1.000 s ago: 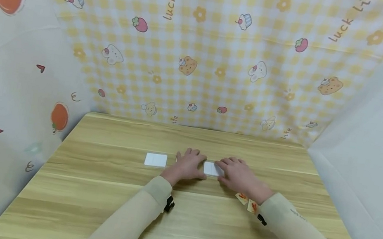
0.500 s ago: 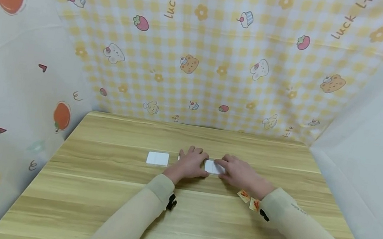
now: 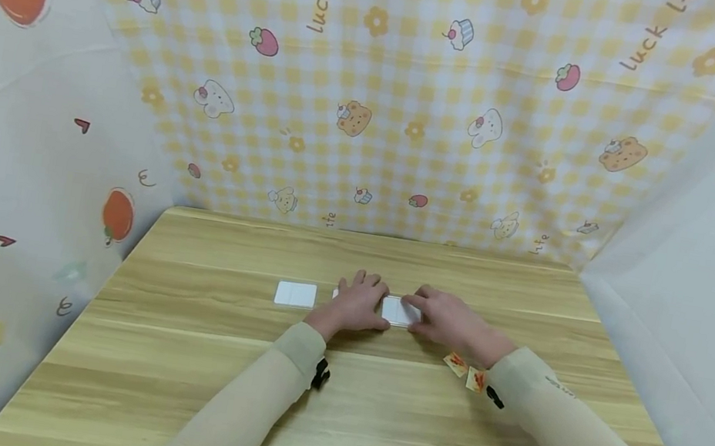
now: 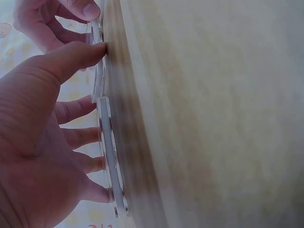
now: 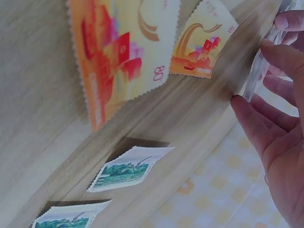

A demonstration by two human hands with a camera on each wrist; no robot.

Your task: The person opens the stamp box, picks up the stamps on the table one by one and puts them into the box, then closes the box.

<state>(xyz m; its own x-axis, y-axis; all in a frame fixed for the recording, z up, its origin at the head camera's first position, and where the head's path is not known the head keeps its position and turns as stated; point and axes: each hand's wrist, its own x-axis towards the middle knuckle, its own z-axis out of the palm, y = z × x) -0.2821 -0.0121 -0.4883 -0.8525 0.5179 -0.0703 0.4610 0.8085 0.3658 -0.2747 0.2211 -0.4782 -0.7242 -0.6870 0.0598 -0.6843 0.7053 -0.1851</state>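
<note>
Three flat clear plastic cases with white inserts lie in a row. The left case [image 3: 295, 294] stands apart from both hands. Under my left palm is the middle case [image 4: 111, 156], mostly covered in the head view. My left hand [image 3: 358, 307] spreads over it, its thumb and index finger at the near and far edges of the right case [image 3: 394, 311]. My right hand [image 3: 450, 321] grips that same case near its right end, thumb on the near side and fingers on the far side.
Two orange-red stamps [image 5: 202, 45] lie by my right wrist. Green landscape stamps [image 5: 126, 169] lie beyond them in the right wrist view, with curled edges. The wooden table [image 3: 367, 427] meets a yellow checked curtain [image 3: 390, 103] at its back edge.
The right hand's fingers have shifted a little along the right case's edges. The left hand keeps its place. The whole head view has moved slightly.
</note>
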